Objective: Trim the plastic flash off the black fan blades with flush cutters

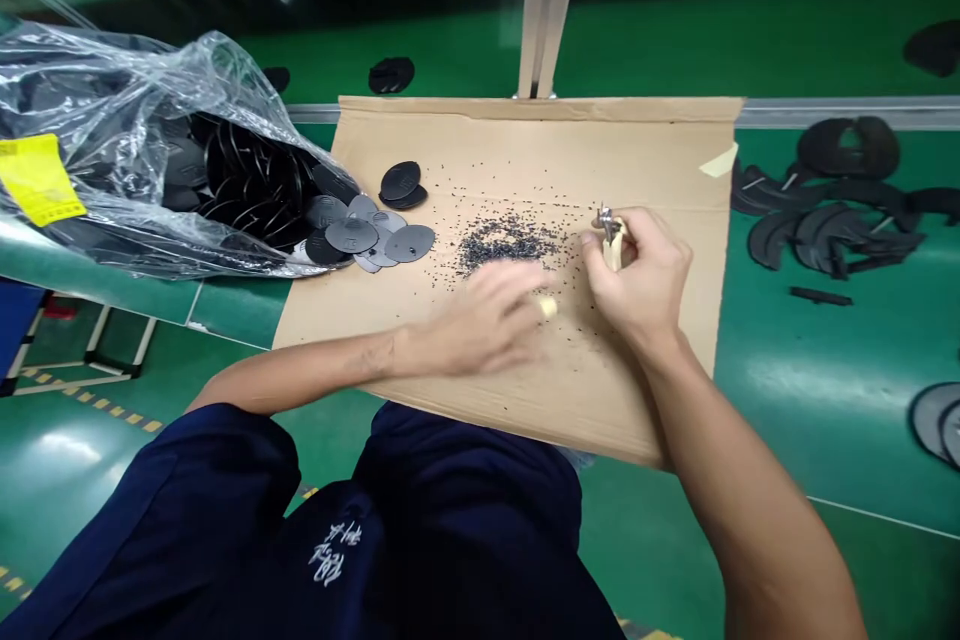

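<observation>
Nearby lie black discs (375, 235); right hand (637, 280) grips a tool (609, 232) (left hand (487, 325) blurred, unclear).

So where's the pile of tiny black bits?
In the head view, the tiny black bits lie on the cardboard sheet, between the black discs at left and the right hand gripping a small tool.
</observation>
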### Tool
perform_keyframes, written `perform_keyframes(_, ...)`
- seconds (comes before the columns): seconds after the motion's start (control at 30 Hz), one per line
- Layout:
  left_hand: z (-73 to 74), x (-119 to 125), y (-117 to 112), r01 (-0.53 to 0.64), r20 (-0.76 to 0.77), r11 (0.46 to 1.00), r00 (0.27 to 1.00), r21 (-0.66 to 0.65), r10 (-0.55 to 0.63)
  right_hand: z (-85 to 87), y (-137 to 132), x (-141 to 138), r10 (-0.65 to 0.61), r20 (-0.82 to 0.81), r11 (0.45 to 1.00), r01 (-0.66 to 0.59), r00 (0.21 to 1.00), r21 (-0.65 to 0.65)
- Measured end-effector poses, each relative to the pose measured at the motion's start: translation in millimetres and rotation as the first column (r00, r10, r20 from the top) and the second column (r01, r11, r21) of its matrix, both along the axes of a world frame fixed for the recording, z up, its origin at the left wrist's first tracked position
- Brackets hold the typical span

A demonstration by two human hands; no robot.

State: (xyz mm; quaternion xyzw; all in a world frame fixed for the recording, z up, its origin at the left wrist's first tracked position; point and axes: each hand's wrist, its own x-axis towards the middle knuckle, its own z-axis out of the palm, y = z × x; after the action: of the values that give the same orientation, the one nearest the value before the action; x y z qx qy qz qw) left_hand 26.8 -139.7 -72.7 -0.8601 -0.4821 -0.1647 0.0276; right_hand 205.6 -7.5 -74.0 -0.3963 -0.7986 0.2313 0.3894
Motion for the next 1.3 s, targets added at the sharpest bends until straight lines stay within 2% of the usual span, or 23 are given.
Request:
perform_keyframes(0.07,-2.5,18.7,-11.9,0.159,-0.084,0.987,0.983,-0.036,-0.162,-0.9,2.1,0.8,-0.022,-0.021,0.999,0.021,1.0,-0.031)
perform_keyframes(0.1,-4.9,23.4,-11.6,0.179,-0.115,0.983,0.976,-0.048,-0.183,-1.4,2.9,0.8,-0.032,-0.031,0.999,0.031,0.999,-0.045)
perform_keyframes(0.13,-7.4,24.4,-6.6,0.151,-0.133,0.987,0.979,-0.05,-0.156,-1.8,3.4,0.7,-0.04,-0.04,0.998,0.038,0.998,-0.057)
perform_keyframes(0.27,-9.9,5.6,33.1,-0.127,-0.092,0.992,0.988,0.003,0.127,-1.8,3.3,-0.6,-0.056,-0.061,0.996,0.051,0.997,-0.077)
perform_keyframes(0.33,-4.2,0.4,37.3,-0.165,-0.064,0.985,0.984,0.052,0.169,-0.7,2.9,-0.5,-0.06,-0.072,0.996,0.055,0.996,-0.075)
perform_keyframes(0.37,-0.8,2.3,31.6,-0.139,-0.055,0.987,0.988,0.076,0.144,-0.2,2.9,-0.3,-0.063,-0.078,0.996,0.058,0.995,-0.073)
perform_keyframes(0.43,4.5,14.1,9.3,0.011,-0.067,0.995,0.998,0.103,-0.004,0.7,3.1,0.6,-0.064,-0.081,0.996,0.058,0.995,-0.073)
perform_keyframes(0.5,5.8,29.7,-13.8,0.242,-0.133,0.967,0.964,0.08,-0.231,0.8,3.7,1.3,-0.066,-0.079,0.995,0.06,0.995,-0.078)
perform_keyframes(0.53,4.9,36.1,-20.2,0.322,-0.165,0.945,0.937,0.059,-0.309,0.5,3.9,1.5,-0.07,-0.079,0.995,0.063,0.994,-0.081)
perform_keyframes(0.57,3.3,40.1,-21.6,0.353,-0.186,0.934,0.922,0.044,-0.34,0.1,4.2,1.6,-0.074,-0.08,0.994,0.067,0.994,-0.083)
perform_keyframes(0.63,-1.1,40.2,-9.6,0.265,-0.182,0.962,0.951,0.066,-0.25,-1.2,4.6,1.5,-0.078,-0.082,0.994,0.071,0.994,-0.082)
perform_keyframes(0.73,-4.2,26.2,23.0,-0.01,-0.101,0.99,0.995,0.143,0.024,-3.0,5.5,1.5,-0.077,-0.09,0.995,0.071,0.993,-0.068)
perform_keyframes(0.8,-2.3,18.3,34.7,-0.096,-0.034,0.978,0.994,0.188,0.104,-3.4,6.4,1.9,-0.086,-0.096,0.995,0.08,0.992,-0.058)
perform_keyframes(0.83,-0.8,17.1,35.2,-0.097,-0.004,0.972,0.995,0.215,0.1,-3.2,6.9,2.3,-0.091,-0.096,0.995,0.086,0.991,-0.054)
perform_keyframes(0.87,0.5,18.0,32.6,-0.063,0.02,0.966,0.998,0.249,0.06,-2.9,7.4,2.8,-0.094,-0.093,0.995,0.09,0.991,-0.053)
perform_keyframes(0.93,1.7,25.4,22.2,0.079,0.043,0.942,0.994,0.326,-0.098,-1.8,8.5,4.0,-0.103,-0.086,0.994,0.098,0.991,-0.056)
perform_keyframes(1.0,0.2,38.1,11.9,0.238,0.036,0.887,0.961,0.397,-0.274,-0.4,9.9,5.8,-0.117,-0.081,0.992,0.112,0.99,-0.064)
perform_keyframes(1.07,-2.8,54.7,6.7,0.336,0.009,0.835,0.926,0.436,-0.377,1.1,11.9,8.3,-0.136,-0.078,0.989,0.131,0.988,-0.07)
perform_keyframes(1.13,-5.8,73.0,7.9,0.37,-0.031,0.838,0.92,0.4,-0.391,2.2,15.0,11.7,-0.15,-0.069,0.987,0.145,0.986,-0.066)
perform_keyframes(1.2,-7.6,88.5,14.9,0.361,-0.091,0.889,0.932,0.281,-0.35,2.5,19.3,15.7,-0.167,-0.071,0.985,0.163,0.983,-0.059)
perform_keyframes(1.3,-6.7,94.2,34.7,0.227,-0.178,0.97,0.962,0.086,-0.209,0.2,27.0,20.9,-0.207,-0.096,0.978,0.202,0.974,-0.055)
